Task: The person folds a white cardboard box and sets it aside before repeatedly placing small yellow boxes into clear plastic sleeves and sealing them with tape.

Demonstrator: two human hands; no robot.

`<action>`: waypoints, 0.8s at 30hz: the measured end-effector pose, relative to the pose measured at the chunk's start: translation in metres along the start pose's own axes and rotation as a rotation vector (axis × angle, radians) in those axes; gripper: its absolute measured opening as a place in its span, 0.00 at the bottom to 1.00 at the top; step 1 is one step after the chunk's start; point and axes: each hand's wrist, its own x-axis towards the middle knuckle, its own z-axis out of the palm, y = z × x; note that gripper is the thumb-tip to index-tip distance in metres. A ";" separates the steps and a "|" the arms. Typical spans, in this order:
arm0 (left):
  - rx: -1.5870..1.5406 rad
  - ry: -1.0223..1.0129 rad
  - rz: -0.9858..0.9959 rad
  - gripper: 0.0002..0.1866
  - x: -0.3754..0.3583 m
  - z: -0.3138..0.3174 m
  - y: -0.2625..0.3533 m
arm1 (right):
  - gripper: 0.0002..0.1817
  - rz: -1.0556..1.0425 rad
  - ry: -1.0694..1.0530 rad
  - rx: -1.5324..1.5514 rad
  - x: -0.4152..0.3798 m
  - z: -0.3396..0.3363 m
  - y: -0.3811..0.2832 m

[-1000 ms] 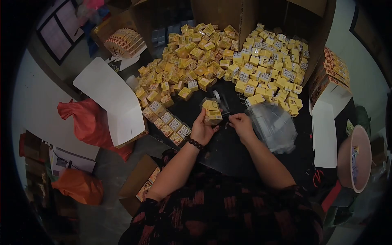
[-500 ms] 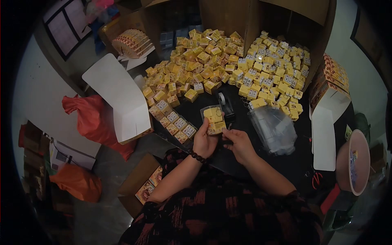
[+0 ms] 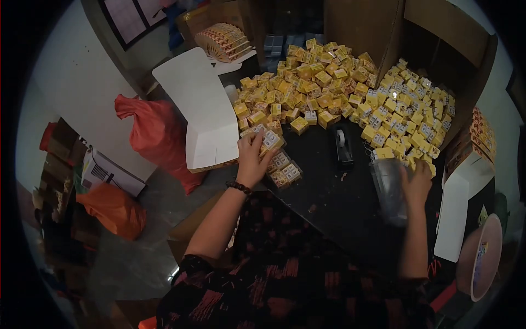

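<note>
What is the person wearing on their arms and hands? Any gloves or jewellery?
No gloves: both the left hand and the right hand are bare, and the forearms are uncovered too. The left wrist carries a bracelet of dark round beads. The short sleeves belong to a dark top with a reddish plaid pattern. No rings or watch can be made out.

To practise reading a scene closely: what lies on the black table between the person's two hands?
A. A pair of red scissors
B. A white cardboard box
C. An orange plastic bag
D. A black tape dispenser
D: the black tape dispenser sits on the bare black table, between the left hand at the row of small packed boxes and the right hand on the stack of clear plastic sleeves.
</note>
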 end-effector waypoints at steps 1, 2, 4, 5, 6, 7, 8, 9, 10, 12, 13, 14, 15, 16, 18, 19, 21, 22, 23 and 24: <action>0.129 -0.042 0.068 0.30 0.003 0.002 -0.012 | 0.24 0.063 -0.038 -0.178 0.002 0.007 0.028; 0.127 -0.038 0.070 0.30 0.005 0.005 -0.019 | 0.24 0.061 -0.033 -0.178 0.007 0.010 0.053; 0.336 -0.062 0.160 0.29 0.010 0.010 -0.029 | 0.28 0.277 -0.593 0.176 0.012 0.013 0.085; 0.332 -0.067 0.164 0.29 0.010 0.011 -0.030 | 0.28 0.284 -0.592 0.174 0.010 0.013 0.086; 0.375 -0.059 0.139 0.30 0.008 0.012 -0.031 | 0.28 0.266 -0.580 0.200 0.010 0.012 0.088; 0.417 -0.049 0.114 0.30 0.006 0.014 -0.030 | 0.29 0.247 -0.567 0.226 0.010 0.011 0.090; 0.411 -0.050 0.118 0.30 0.002 0.015 -0.025 | 0.29 0.252 -0.562 0.222 0.008 0.013 0.092; 0.389 -0.011 0.097 0.30 -0.003 0.014 -0.015 | 0.27 0.225 -0.457 0.214 0.004 0.018 0.095; 0.367 0.028 0.075 0.30 -0.009 0.016 -0.007 | 0.25 0.197 -0.352 0.205 0.003 0.019 0.097; 0.336 0.064 0.070 0.29 -0.025 0.024 0.009 | 0.24 0.260 -0.334 0.219 0.005 0.018 0.096; 0.278 0.060 0.087 0.28 -0.035 0.026 0.022 | 0.22 0.317 -0.320 0.240 0.005 0.017 0.093; 0.221 0.057 0.104 0.27 -0.044 0.027 0.035 | 0.22 0.318 -0.320 0.239 0.005 0.016 0.091; 0.219 0.058 0.103 0.27 -0.054 0.028 0.048 | 0.20 0.329 -0.335 0.274 0.006 0.014 0.089; 0.130 -0.003 0.129 0.27 -0.064 0.029 0.060 | 0.19 0.339 -0.348 0.310 0.008 0.011 0.086; 0.036 -0.059 0.158 0.26 -0.079 0.034 0.078 | 0.17 0.372 -0.320 0.303 0.008 -0.002 0.073; -0.022 -0.119 0.173 0.25 -0.085 0.036 0.085 | 0.15 0.407 -0.295 0.300 0.009 -0.009 0.066; -0.079 -0.185 0.184 0.24 -0.090 0.039 0.096 | 0.13 0.289 -0.222 0.185 0.009 -0.022 0.057; -0.128 -0.230 0.196 0.24 -0.092 0.039 0.101 | 0.11 0.174 -0.151 0.070 0.006 -0.030 0.051; -0.180 -0.273 0.212 0.24 -0.093 0.041 0.106 | 0.11 0.176 -0.149 0.068 0.004 -0.040 0.040; -0.183 -0.270 0.217 0.24 -0.091 0.042 0.110 | 0.10 0.218 -0.183 0.322 0.000 -0.050 0.023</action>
